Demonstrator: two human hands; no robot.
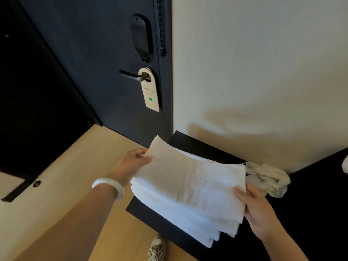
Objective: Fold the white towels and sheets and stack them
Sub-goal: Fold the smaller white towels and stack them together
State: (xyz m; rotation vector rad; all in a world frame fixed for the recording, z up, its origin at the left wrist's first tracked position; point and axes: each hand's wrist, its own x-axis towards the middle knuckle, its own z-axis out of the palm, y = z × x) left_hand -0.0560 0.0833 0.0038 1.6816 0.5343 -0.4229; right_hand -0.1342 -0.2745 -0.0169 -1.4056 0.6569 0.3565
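Observation:
A folded white towel [190,178] lies flat on top of a stack of folded white towels [197,225] on a black counter [156,219]. My left hand [133,161] pinches the top towel's far left corner. My right hand [258,211] grips the towel's near right edge, thumb on top. A crumpled, unfolded whitish cloth [269,178] lies on the counter just right of the stack, against the wall.
The black counter runs along a cream wall [263,72]. A dark door [105,63] with a lever handle and a white hanging sign [149,91] stands to the left. Wooden floor [66,185] and a shoe [157,249] lie below. Another white item [345,164] shows at the right edge.

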